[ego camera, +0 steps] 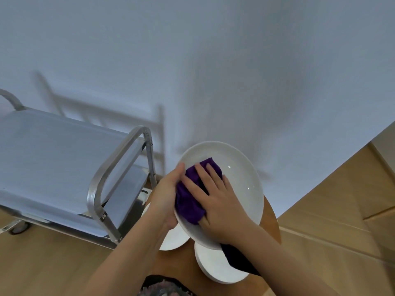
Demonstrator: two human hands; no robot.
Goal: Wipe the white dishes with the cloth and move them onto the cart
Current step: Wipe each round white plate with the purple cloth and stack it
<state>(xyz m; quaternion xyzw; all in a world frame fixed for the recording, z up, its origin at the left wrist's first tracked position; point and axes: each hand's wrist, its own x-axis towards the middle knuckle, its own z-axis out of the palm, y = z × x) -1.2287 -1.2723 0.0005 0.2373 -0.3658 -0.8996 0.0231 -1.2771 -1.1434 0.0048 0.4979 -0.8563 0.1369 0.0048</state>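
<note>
The person stood at a small round wooden table, holding a white dish up off it, tilted toward them. The left hand gripped the dish by its near-left rim, thumb over the edge and fingers curled underneath. The right hand lay flat inside the dish, fingers spread and nearly straight, pressing a purple cloth against the inner surface; the cloth bunched between the two hands, and a dark tail of it hung down past the right wrist. Directly beneath the hands, two more white dishes sat on the table: one under the left wrist, another under the right forearm. Off to the left of the left hand stood the metal cart, its handle near that hand's forearm.
</note>
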